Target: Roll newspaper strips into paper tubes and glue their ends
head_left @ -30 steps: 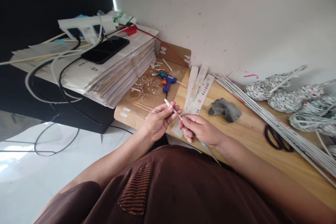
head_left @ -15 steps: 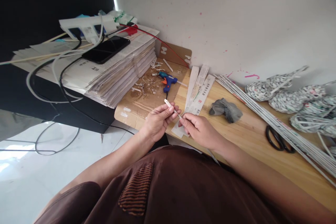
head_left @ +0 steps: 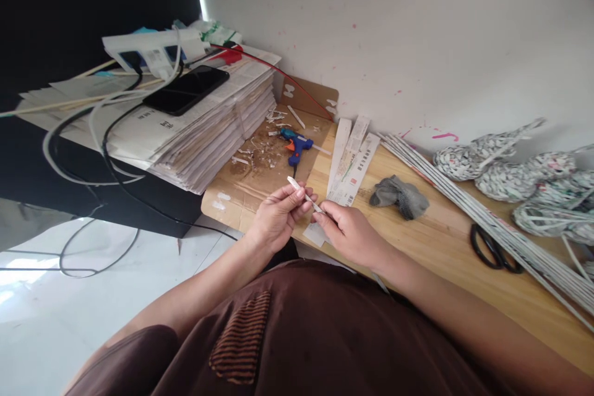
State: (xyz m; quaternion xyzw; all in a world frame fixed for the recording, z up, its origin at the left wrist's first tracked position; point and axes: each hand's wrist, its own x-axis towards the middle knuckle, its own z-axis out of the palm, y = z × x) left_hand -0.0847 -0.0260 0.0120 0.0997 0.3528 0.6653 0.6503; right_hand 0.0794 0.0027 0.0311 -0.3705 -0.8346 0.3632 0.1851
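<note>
Stick seemingly part-rolled, left hand and right hand pinching it; strips right of glue gun unrolled!

Bright glare on floor tiles

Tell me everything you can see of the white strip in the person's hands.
The white strip is slim, looks like paper, and seems wider at its far end; whether rolled or folded is too small to tell. It slants, that end pointing up and left in the view, just below the glue gun. The left hand pinches it behind that end; the right hand grips it lower down, hiding its near end.
</note>
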